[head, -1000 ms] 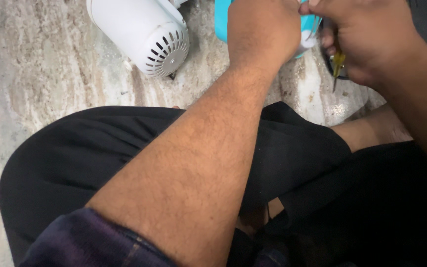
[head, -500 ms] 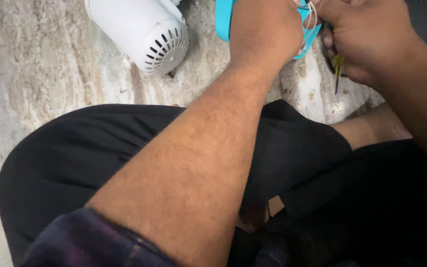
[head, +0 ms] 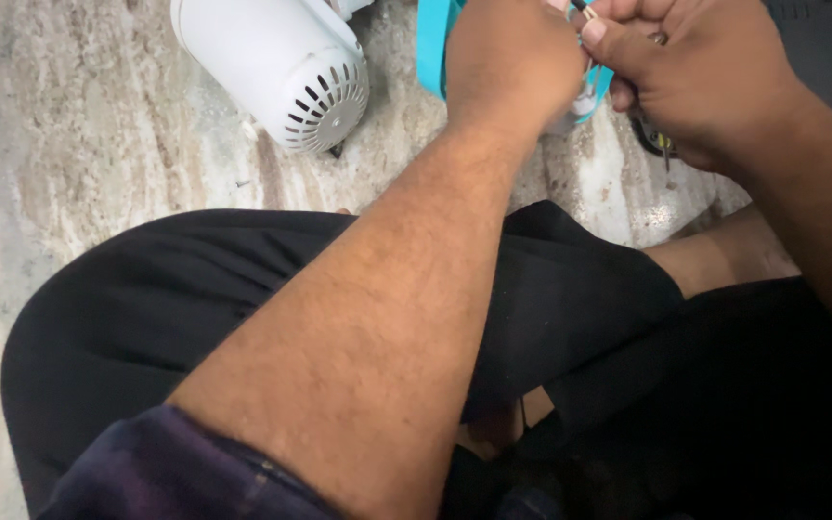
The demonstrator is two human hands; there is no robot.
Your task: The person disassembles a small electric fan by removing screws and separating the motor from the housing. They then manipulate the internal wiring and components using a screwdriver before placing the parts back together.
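Seated person, legs crossed in black shorts (head: pixel 243 318), working over a mottled stone floor (head: pixel 79 144). Landmark for all positions: the white vented motor housing (head: pixel 276 72) lying on its side on that floor.

Finding 1. The left hand (head: pixel 507 63) is to the right of the housing, knuckles up, curled closed over a turquoise plastic part (head: pixel 429 43), whose edge shows between the hand and the housing. The grasp looks firm; the fingertips themselves are hidden.

Finding 2. The right hand (head: pixel 695 82) is further right of the housing, touching the left hand, clenched with thumb pressed forward. Thin wires (head: pixel 585 72) run down from between the 2 hands, and a slim tool tip with a yellow band (head: pixel 664 144) hangs below the palm. What exactly the thumb and forefinger pinch cannot be told; it is probably a wire end or small connector.

Finding 3. The turquoise part sits just right of the housing, lifted clear of the floor.

Assessment. The work appears to be fine wiring at the top edge of the part. Done well, it calls for the left hand to keep the part steady against the knee line while the right works close to the joint, avoiding strain on the thin leads.
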